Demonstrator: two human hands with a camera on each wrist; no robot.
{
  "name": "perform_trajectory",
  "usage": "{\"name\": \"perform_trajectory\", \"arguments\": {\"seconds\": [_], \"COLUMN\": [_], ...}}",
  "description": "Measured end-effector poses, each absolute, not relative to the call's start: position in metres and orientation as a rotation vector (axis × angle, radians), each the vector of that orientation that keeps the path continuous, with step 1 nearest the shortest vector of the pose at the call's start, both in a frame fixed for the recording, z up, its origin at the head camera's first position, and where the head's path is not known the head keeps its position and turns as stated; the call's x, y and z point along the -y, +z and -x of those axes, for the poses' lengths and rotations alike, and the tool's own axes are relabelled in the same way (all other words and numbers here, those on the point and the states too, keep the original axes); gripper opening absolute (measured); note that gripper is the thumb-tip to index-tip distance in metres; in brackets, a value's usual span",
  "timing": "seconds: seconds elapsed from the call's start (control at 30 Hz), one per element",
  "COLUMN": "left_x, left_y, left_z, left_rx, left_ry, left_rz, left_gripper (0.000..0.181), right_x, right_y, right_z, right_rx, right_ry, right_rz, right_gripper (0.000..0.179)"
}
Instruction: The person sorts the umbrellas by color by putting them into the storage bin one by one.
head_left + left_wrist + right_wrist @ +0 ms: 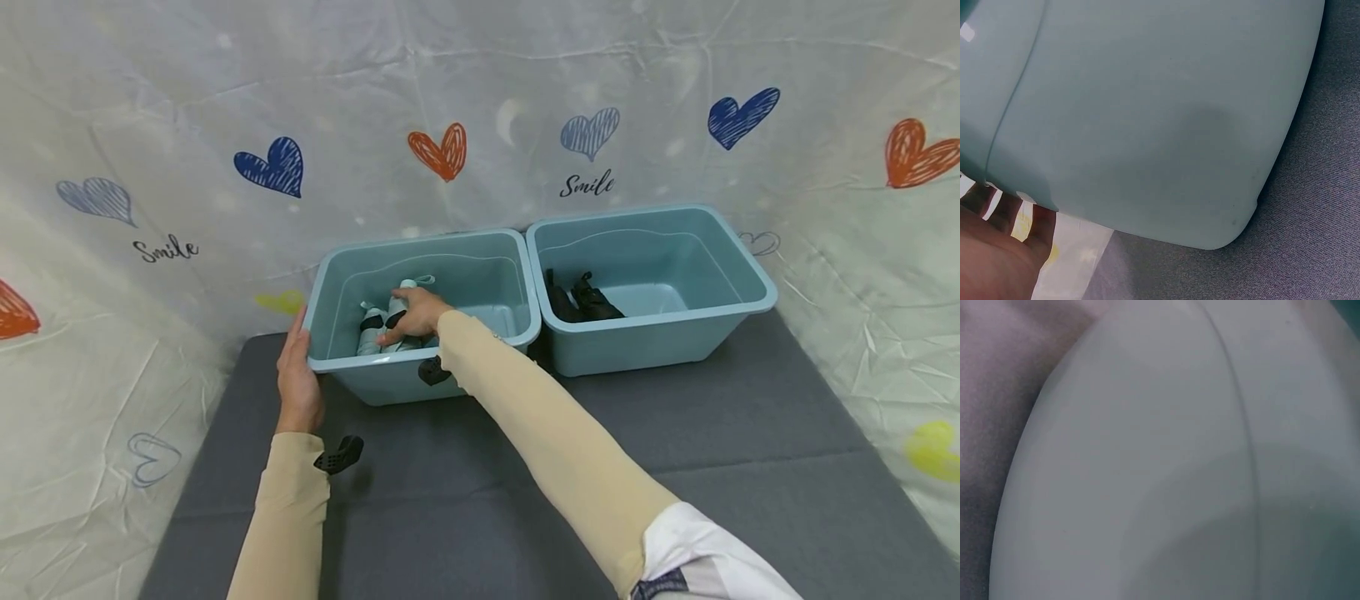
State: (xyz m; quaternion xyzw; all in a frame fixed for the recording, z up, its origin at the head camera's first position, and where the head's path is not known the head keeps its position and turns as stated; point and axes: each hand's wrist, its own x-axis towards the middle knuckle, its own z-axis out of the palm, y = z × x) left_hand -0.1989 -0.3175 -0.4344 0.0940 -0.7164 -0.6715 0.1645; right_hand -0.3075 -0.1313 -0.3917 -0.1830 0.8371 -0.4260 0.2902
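Note:
My right hand (420, 315) reaches over the front rim into the left light-blue bin (390, 385). There, its thumb and fingers grip a pale folded umbrella (407, 286) with a dark band and a wrist loop at its end. Another pale folded umbrella (370, 331) lies just left of it, also dark-banded. At the bin's left end, my left hand (298, 385) rests against the outside with its fingers extended along the wall. The left wrist view shows those fingers (1040, 228) at the bin's edge. Only the bin's outer wall (1116, 456) fills the right wrist view.
A second light-blue bin (637, 343) stands right beside the first, with black folded umbrellas (596, 302) at its left end. Both bins sit on a dark grey cloth-covered table (465, 517). Behind them hangs a pale curtain (510, 175) printed with hearts.

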Motion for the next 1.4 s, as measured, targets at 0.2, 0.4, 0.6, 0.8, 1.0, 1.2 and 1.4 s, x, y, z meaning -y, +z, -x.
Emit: {"name": "perform_trajectory", "arguments": {"seconds": [0.2,0.4,0.6,0.8,1.0,1.2,1.4], "left_x": [0.315,0.313,0.313,0.312,0.317,0.328,0.336], "left_y": [-0.434,-0.432,-0.435,-0.44,-0.437,-0.433,-0.427], "left_z": [0.2,0.2,0.204,0.211,0.214,0.213,0.197], "left_rx": [2.048,2.037,2.048,2.072,2.069,2.098,2.195], "left_ry": [-1.919,-1.936,-1.947,-1.94,-1.963,-1.96,-1.88], "left_rz": [-0.275,-0.268,-0.285,-0.286,-0.294,-0.339,-0.431], "left_gripper": [0.048,0.049,0.049,0.049,0.048,0.049,0.057], "right_x": [0.13,0.129,0.126,0.119,0.103,0.073,0.021], "right_y": [-0.39,-0.39,-0.39,-0.39,-0.382,-0.37,-0.366], "right_z": [0.307,0.306,0.307,0.309,0.305,0.281,0.241], "right_rx": [-2.193,-2.087,-1.906,-1.859,-1.842,-1.918,-2.104], "right_ry": [-1.117,-1.209,-1.422,-1.548,-1.612,-1.616,-1.647], "right_rz": [0.517,0.462,0.386,0.415,0.53,0.763,0.986], "right_gripper": [0.09,0.085,0.089,0.083,0.074,0.066,0.057]}}
